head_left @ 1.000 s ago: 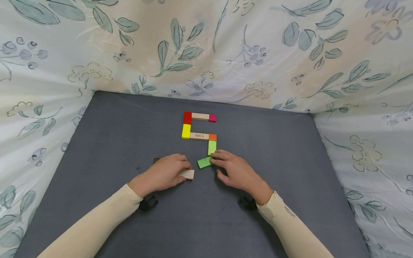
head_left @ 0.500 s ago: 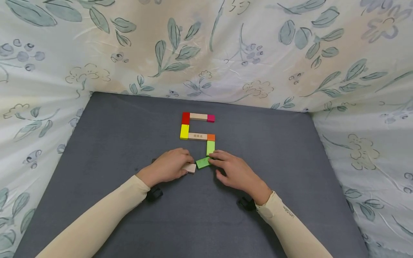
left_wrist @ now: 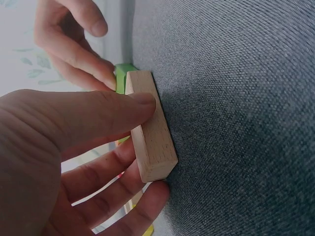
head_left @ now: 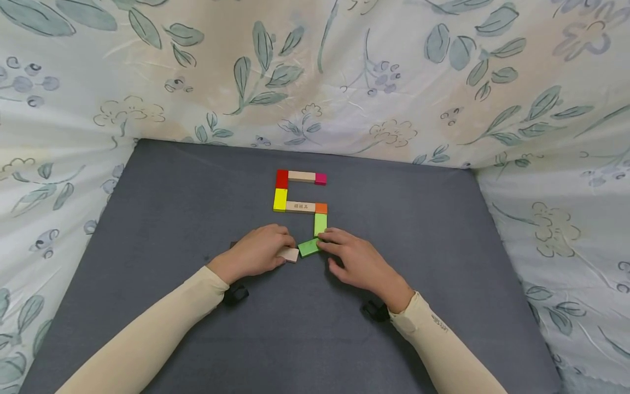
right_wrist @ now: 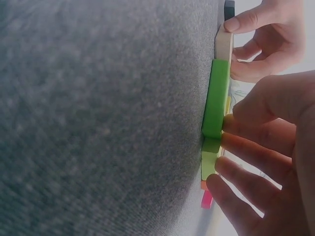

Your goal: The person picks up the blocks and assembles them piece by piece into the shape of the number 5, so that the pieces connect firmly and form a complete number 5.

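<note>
My left hand [head_left: 258,249] pinches a plain wooden block [left_wrist: 156,140], with the thumb on one long side and fingers on the other. This block's right end lies at the left end of a green block [head_left: 308,248]; whether they touch I cannot tell. Fingertips of my right hand [head_left: 359,260] rest on the green block's right end, the fingers fairly straight and the thumb apart from it. The green block lies slanted below an upright light green block [head_left: 320,225]. A dark block [right_wrist: 229,9] lies beyond the left hand, mostly hidden by it in the head view.
Above runs a joined line of blocks: orange [head_left: 321,208], wooden with printed characters [head_left: 300,206], yellow [head_left: 280,200], red [head_left: 282,179], plain wooden [head_left: 301,176] and pink [head_left: 320,179]. A dark grey cloth [head_left: 418,219] covers the table. Floral curtains [head_left: 315,71] enclose it.
My left hand has moved the wooden block up and slightly right, closer to the green block, then stayed nearly still. The right hand keeps its place on the green block.
</note>
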### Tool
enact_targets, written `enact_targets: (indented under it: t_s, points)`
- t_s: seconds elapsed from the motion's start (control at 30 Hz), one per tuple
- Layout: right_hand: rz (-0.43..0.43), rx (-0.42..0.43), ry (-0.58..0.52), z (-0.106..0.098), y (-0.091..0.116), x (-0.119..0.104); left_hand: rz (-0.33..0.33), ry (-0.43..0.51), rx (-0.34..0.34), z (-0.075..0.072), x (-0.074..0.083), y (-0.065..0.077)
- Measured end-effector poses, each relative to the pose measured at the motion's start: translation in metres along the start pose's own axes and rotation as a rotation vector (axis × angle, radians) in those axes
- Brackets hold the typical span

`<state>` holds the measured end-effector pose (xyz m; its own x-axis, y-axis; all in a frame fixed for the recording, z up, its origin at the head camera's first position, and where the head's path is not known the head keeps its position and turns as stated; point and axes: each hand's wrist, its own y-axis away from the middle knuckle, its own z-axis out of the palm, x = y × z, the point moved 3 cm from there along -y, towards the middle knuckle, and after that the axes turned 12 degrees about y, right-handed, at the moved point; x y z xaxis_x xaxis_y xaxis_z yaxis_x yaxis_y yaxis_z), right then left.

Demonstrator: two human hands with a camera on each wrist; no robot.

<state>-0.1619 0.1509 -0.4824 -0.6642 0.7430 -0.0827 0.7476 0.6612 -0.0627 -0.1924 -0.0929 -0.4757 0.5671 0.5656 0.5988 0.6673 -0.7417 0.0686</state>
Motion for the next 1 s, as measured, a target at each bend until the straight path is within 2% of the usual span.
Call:
enact_targets:
  t_s: [0.57,1.0]
  points:
    - [0.008,-0.013,-0.003,-0.0023,-0.0024,-0.0016,0.017,0.041,-0.008,-0.0047,-0.0016,-0.0023]
    - [0.040,-0.005,-0.050,-0.0041,-0.0039,-0.0027,0.008,0.079,-0.007,-0.0071,-0.0065,-0.0005]
